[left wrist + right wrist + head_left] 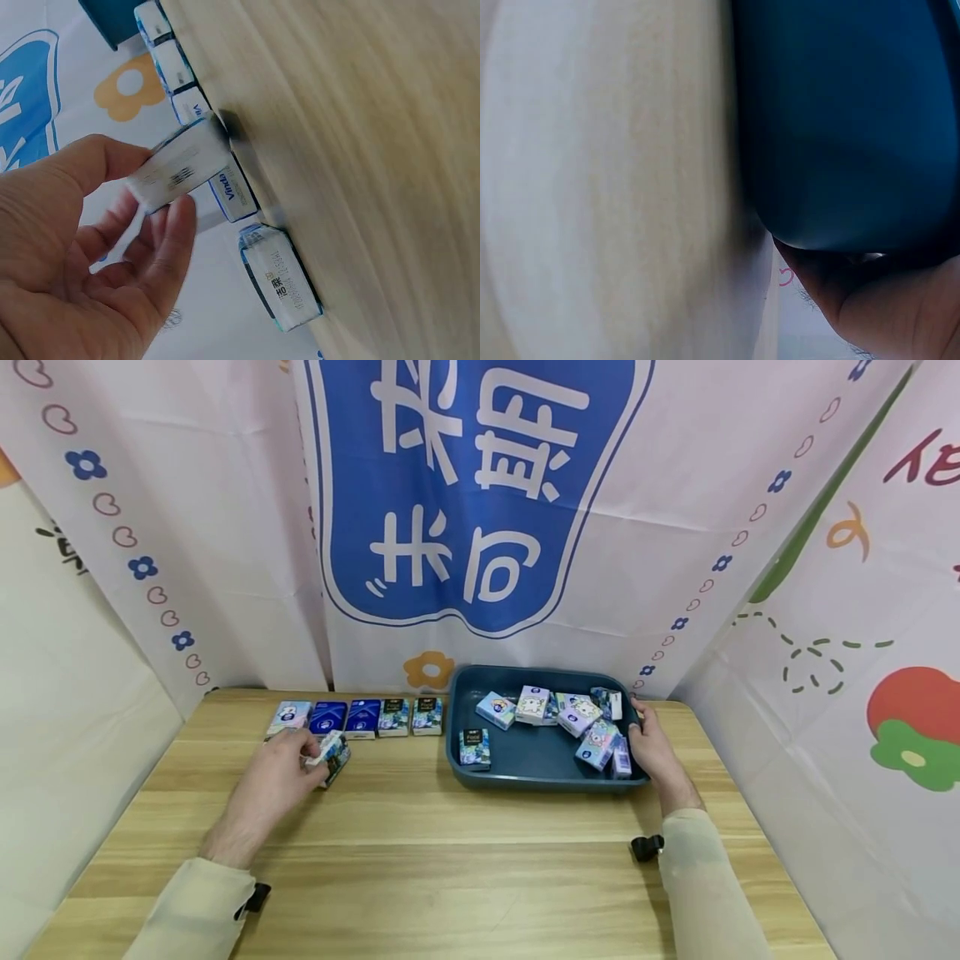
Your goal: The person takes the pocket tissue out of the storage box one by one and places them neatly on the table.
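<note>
My left hand [273, 777] pinches a small tissue pack [184, 165] between thumb and fingers, tilted, just in front of the row's left end. Behind it, several tissue packs stand side by side: a pastel one [291, 716] at the left, then two dark blue ones [327, 717] and two dark floral ones [393, 717]. On the right, my right hand [657, 750] grips the right rim of a dark teal plastic tray [525, 768]. In the right wrist view, the hand [900, 307] is against the end of the tray wall [855, 150].
Inside the tray, a dark floral pack [474, 749] sits at the front left, while several pastel packs [579, 716] are jumbled toward the right. A printed cloth [487, 647] hangs behind the wooden table [450, 877], close behind the row and tray.
</note>
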A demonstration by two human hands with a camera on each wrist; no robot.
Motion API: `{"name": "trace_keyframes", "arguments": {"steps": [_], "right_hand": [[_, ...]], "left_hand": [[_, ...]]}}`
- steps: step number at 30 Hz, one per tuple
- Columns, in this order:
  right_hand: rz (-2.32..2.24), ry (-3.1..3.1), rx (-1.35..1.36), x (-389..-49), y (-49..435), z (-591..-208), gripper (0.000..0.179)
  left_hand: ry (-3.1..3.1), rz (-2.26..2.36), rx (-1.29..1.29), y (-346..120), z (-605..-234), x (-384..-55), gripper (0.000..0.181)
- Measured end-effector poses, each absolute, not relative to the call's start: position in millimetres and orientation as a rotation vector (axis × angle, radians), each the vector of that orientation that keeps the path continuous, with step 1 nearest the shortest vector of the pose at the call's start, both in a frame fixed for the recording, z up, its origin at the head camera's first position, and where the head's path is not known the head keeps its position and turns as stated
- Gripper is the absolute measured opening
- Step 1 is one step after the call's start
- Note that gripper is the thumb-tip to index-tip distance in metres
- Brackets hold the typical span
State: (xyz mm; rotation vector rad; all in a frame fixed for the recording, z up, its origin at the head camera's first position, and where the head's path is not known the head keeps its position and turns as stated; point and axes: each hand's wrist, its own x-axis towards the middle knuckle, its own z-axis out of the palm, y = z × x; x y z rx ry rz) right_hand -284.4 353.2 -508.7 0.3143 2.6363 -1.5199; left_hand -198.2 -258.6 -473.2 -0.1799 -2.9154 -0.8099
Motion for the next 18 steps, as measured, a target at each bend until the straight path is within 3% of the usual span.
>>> {"name": "trace_keyframes", "arguments": {"steps": [6, 9, 18], "right_hand": [[-1.483, 2.718, 0.287, -320.5, 392.2, -561.5, 0.068], [-1.508, 2.736, 0.269, -322.0, 394.7, -568.5, 0.066], [-1.474, 2.686, 0.315, -286.8, 355.8, -511.3, 0.067]], "left_hand": [[-2.93, -0.796, -0.17, -256.4, -476.6, -197.3, 0.018], [-2.929, -0.794, -0.165, -257.4, -477.2, -198.5, 0.016], [-2.953, -0.848, -0.128, -265.2, -471.4, -196.6, 0.013]]}}
